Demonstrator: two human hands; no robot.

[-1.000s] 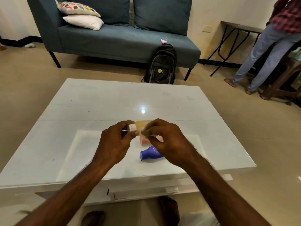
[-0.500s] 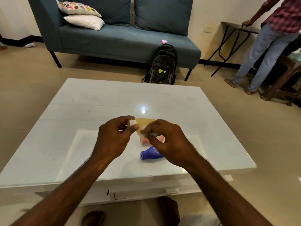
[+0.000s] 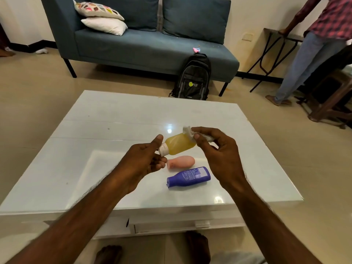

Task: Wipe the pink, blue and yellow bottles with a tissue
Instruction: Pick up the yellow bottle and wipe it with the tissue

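three small bottles are in view, and one is in the hands. the translucent yellow plastic bottle point(image 3: 179, 144) with a white cap is held up above the table, tilted, its cap low and to the left, its base higher and to the right. the left hand point(image 3: 141, 162) grips it at the cap end, thumb over the cap and fingers point(image 3: 161, 164) curled underneath. the right hand point(image 3: 219, 155) pinches a crumpled white tissue point(image 3: 188, 133) between thumb and fingers point(image 3: 202, 130), closed on it, and holds it against the bottle's base end.

just below the held bottle, the rounded pink plastic bottle point(image 3: 182, 162) lies on its side on the table, cap to the left. nearer the camera, the blue plastic bottle point(image 3: 188, 177) with a printed label also lies on its side, cap to the left, near the pink one but not touching it.

both rest on a glossy white table point(image 3: 95, 149) that reflects a ceiling light. beyond it a black backpack point(image 3: 192, 77) leans against a teal fabric sofa point(image 3: 133, 46), which carries a patterned cushion point(image 3: 97, 9) stacked on a white cushion point(image 3: 104, 25). at the far right a standing person in a checked shirt and jeans point(image 3: 312, 52) rests a hand on a dark folding side table point(image 3: 272, 33). two bare feet point(image 3: 108, 254) show on the floor under the table's near edge.
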